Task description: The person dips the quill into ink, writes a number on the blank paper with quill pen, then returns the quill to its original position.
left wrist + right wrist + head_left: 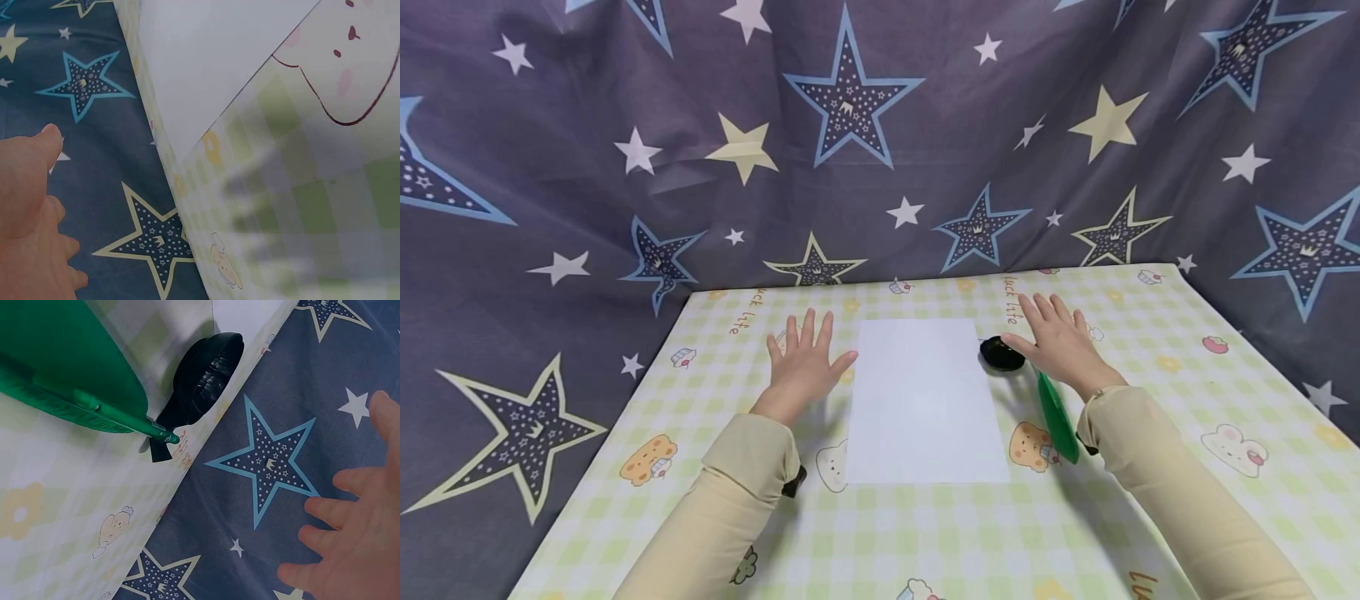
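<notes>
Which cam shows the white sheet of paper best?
Head: the white sheet of paper shows whole, all four corners visible. Left wrist shows only part, cut off at the frame's top; right wrist, only a small piece at the top.

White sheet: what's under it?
Checked tablecloth shows all round the white sheet, and a cartoon print disappears under its left edge. Whatever else lies beneath is covered.

A blank white sheet (925, 400) lies flat, midway between the side edges of the table (850, 542). Beside its right edge, toward the table's far edge, sits a rounded, glossy, creased black object (1002, 354); nearer the front edge, a thin green blade (1057, 421) with a green rod points slantwise toward the far edge.
</notes>
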Tool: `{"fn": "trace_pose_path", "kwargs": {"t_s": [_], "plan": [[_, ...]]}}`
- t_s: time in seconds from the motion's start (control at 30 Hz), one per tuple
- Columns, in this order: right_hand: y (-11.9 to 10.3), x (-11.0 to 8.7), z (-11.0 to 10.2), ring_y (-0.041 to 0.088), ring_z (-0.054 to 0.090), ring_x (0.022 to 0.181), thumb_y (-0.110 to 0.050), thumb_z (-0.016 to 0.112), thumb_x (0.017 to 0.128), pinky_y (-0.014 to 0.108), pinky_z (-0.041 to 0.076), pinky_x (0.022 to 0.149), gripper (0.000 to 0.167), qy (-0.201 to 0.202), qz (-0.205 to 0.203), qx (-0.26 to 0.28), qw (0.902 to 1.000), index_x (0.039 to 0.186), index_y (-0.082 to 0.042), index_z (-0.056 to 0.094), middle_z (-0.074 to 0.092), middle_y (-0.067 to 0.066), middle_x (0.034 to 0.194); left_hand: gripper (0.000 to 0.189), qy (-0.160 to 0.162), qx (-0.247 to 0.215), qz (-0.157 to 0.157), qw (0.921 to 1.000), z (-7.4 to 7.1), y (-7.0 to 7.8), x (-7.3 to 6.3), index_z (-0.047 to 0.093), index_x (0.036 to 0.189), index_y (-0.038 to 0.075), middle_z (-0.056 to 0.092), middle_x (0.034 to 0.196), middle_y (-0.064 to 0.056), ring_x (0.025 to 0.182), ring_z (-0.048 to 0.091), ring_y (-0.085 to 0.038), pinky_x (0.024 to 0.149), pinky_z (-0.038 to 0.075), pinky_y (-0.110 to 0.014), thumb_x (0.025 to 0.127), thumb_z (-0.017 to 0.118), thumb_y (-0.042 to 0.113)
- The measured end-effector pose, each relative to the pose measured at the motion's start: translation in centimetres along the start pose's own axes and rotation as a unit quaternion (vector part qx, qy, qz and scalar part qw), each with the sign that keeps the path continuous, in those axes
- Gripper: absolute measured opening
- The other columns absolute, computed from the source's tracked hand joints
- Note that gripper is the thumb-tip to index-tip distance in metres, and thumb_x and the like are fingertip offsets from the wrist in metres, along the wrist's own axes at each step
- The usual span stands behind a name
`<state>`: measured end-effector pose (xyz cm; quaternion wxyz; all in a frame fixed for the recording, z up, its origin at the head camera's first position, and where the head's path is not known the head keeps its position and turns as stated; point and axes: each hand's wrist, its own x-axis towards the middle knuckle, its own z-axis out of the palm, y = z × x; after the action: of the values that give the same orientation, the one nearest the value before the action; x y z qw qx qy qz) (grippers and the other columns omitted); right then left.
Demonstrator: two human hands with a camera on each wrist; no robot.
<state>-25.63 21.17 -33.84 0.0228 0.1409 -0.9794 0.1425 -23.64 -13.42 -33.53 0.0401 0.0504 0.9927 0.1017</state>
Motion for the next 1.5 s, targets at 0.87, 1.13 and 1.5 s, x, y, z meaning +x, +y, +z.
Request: {"fn": "trace_pose_path", "kwargs": {"t_s": [0.87,1.13,1.5], "plan": [[1.3,-0.3,1.2,0.047,0.005,0.132,-0.048,0.041,0.095,0.064,0.003,0.101,0.076,-0.021,0.01,0.006,0.9997,0.146,0.001,0.014,0.015,0.031,0.145,0.075,-0.024,0.007,-0.003,0.9997,1.9,-0.4,-0.1,-0.001,0.149,0.013,-0.009,0.151,-0.015,0.134,-0.018,-0.037,0.1,-0.011,-0.061,0.095,0.031,0.054],[1.7,-0.6,1.7,0.049,0.009,0.131,-0.049,0.041,0.095,0.065,0.002,0.1,0.078,-0.027,0.019,0.017,0.9993,0.146,0.002,0.013,0.018,0.032,0.143,0.075,-0.03,0.02,-0.002,0.9993,2.5,-0.2,-0.1,0.001,0.149,0.013,-0.008,0.152,-0.015,0.134,-0.014,-0.038,0.1,-0.011,-0.061,0.095,0.032,0.055],[1.9,-0.9,2.4,0.049,0.021,0.127,-0.05,0.04,0.095,0.06,0.017,0.101,0.08,-0.04,0.013,0.028,0.9987,0.145,0.005,0.013,0.025,0.035,0.139,0.075,-0.036,0.017,0.008,0.9992,3.5,0.0,-0.2,0.003,0.149,0.013,-0.007,0.152,-0.015,0.135,-0.013,-0.038,0.102,-0.007,-0.061,0.095,0.032,0.055]]}}
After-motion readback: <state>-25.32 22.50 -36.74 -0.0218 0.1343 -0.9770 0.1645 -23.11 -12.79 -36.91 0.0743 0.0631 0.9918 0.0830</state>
